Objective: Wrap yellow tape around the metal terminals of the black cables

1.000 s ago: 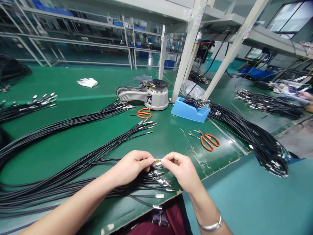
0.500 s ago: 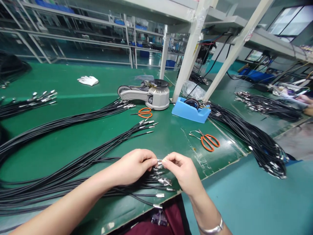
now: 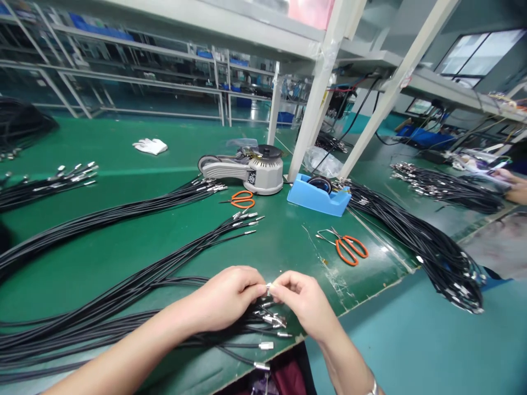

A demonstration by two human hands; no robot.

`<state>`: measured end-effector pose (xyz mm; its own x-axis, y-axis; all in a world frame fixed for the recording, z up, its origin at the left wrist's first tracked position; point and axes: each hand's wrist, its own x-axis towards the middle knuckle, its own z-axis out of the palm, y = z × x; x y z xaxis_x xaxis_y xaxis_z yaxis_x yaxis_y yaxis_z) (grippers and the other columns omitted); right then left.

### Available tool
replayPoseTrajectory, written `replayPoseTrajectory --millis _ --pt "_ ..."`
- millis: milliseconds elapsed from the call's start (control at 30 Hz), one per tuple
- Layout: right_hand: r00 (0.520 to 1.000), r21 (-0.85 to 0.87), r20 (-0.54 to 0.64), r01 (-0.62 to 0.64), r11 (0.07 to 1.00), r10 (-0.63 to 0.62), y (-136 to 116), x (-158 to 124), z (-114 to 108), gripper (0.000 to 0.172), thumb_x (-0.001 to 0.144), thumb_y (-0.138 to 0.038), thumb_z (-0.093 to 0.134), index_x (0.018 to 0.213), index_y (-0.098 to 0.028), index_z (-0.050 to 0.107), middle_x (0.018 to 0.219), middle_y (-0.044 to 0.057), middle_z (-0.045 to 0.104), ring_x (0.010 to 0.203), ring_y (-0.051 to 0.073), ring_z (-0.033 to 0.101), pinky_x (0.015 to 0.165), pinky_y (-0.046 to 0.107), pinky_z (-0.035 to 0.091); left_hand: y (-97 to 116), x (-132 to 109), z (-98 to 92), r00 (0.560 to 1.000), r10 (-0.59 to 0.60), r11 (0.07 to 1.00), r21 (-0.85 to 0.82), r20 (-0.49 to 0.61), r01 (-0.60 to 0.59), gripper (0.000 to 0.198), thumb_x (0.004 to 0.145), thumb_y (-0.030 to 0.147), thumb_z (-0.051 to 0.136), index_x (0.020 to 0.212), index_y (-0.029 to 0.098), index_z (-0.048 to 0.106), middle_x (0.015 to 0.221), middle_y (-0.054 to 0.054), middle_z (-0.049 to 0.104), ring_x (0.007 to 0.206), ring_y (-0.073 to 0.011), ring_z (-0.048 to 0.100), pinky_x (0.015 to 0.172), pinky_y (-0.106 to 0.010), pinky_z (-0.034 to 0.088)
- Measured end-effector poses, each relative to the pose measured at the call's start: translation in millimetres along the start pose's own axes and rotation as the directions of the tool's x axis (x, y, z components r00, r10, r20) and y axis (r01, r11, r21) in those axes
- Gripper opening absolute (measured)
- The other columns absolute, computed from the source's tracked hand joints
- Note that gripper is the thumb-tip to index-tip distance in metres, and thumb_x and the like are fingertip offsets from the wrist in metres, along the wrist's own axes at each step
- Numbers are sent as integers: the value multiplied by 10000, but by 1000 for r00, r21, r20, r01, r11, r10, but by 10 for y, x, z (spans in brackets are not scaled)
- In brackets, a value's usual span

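My left hand (image 3: 236, 293) pinches the end of a black cable near its small metal connector (image 3: 269, 286). From the other side, my right hand (image 3: 298, 299) has thumb and forefinger closed on the same connector, and the fingertips of both hands nearly meet. Most of the connector is hidden by the fingers. Under and beside my left hand lie black cables (image 3: 135, 326) with silvery metal ends, several of them pointing toward the table's front edge. A further bundle of cables (image 3: 197, 240) ends just beyond my hands.
A grey tape machine (image 3: 263, 174), a blue tape dispenser (image 3: 319, 200) and two orange-handled scissors (image 3: 352, 249) (image 3: 242, 199) stand or lie beyond my hands. A white glove (image 3: 150, 146) is farther back. More cables (image 3: 411, 236) lie right, near another person's hand (image 3: 513, 184).
The whole view has shifted, with the table and hands lower in the picture. My hands are slightly closer together, and less of the connector shows between them.
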<state>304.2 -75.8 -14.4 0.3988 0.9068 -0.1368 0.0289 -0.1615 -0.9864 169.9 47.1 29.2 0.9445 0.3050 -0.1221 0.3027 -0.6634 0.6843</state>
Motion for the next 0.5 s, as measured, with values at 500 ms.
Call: replayPoseTrajectory --millis 500 --pt "991 10 -94 -91 996 91 -137 594 -204 294 742 -417 637 768 -125 669 654 37 648 566 116 579 514 218 433 -653 550 -122 884 39 913 377 -466 158 204 878 172 411 792 170 595 774 -69 620 781 -212 574 733 -341 445"
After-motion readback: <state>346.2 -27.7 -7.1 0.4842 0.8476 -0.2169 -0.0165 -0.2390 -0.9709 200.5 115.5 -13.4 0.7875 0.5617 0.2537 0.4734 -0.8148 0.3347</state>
